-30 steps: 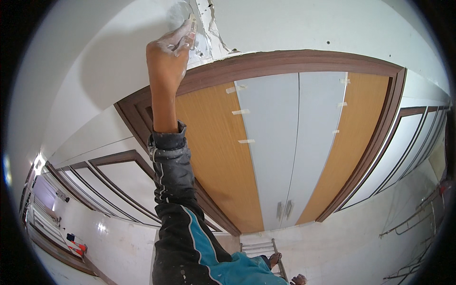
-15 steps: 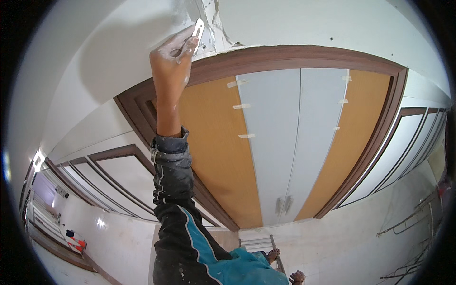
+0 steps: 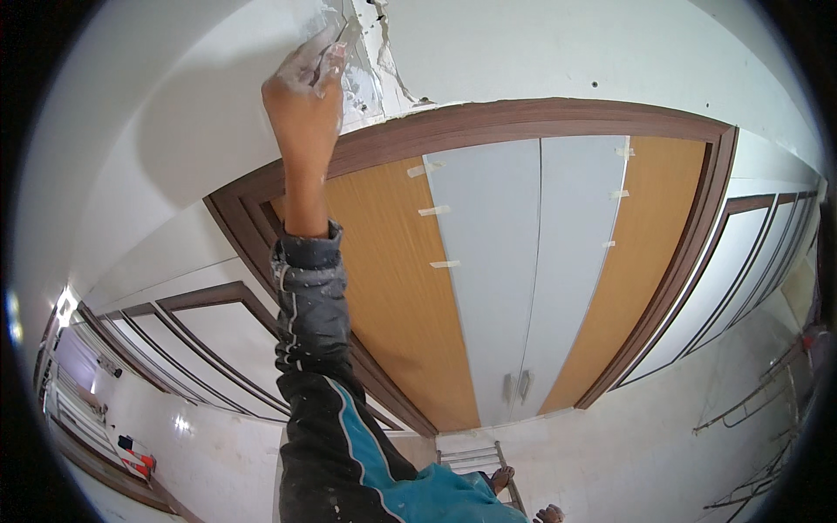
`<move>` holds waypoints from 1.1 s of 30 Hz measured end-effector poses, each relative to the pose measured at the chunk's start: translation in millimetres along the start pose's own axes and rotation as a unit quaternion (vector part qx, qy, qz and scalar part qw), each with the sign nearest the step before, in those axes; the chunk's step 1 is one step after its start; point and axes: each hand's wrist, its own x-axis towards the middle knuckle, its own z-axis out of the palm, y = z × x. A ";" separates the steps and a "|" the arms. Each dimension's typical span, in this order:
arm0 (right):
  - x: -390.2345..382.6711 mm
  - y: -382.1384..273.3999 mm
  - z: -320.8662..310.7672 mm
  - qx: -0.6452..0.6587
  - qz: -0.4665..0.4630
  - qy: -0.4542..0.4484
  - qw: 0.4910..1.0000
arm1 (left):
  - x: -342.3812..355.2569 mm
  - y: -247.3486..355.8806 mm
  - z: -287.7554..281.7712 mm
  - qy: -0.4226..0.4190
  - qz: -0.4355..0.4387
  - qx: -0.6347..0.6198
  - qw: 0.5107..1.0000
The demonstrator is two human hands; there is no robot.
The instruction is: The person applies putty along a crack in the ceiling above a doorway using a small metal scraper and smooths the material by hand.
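While reaching with the left hand (image 3: 305, 83) into the upper left of the frame, holds a thin flat blade (image 3: 351, 32) in a narrow pinch, close to the top edge. Has the blade over pale wall (image 3: 497, 52), just left of a ragged crack (image 3: 386, 59); cannot tell whether touching or apart. Shows white smears (image 3: 309, 65) across the knuckles. Reaches up from the lower edge in a dark sleeve (image 3: 314, 314). Faces, at centre, grey doors (image 3: 488, 261) between tan panels (image 3: 392, 288), bordered by brown doorway trim (image 3: 523, 118).
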 end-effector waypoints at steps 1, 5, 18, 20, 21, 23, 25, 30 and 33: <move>-1.9 -2.0 -2.1 -0.001 0.002 0.006 1.000 | -3.2 -1.4 1.2 0.022 0.008 -0.005 1.000; -3.3 -3.7 1.3 0.006 0.004 0.018 1.000 | -11.7 -6.6 0.4 0.074 -0.007 -0.070 0.995; -1.3 3.6 0.5 0.024 -0.010 -0.002 1.000 | -1.3 -2.4 -14.9 -0.034 -0.012 0.106 0.994; 2.3 3.4 -1.5 0.015 0.004 0.004 1.000 | 3.9 -5.2 -19.0 -0.058 -0.007 0.141 0.988; 4.3 3.2 -2.1 0.009 0.017 0.010 1.000 | 4.3 -5.5 -20.1 -0.083 0.021 0.091 0.992; 12.2 5.4 0.3 -0.025 0.044 0.033 0.998 | 2.8 -8.3 -21.3 -0.106 0.047 0.045 0.992; 23.2 15.6 -6.7 -0.059 0.071 0.056 0.994 | 1.7 -11.5 -22.1 -0.112 0.033 0.006 0.993; -3.7 -5.5 -2.3 -0.014 0.026 0.021 0.999 | -23.7 -3.9 -29.5 -0.112 -0.011 0.038 0.993; -13.1 -5.1 -11.8 -0.008 -0.037 -0.021 0.999 | -24.6 -6.9 -32.0 -0.101 0.023 0.043 0.994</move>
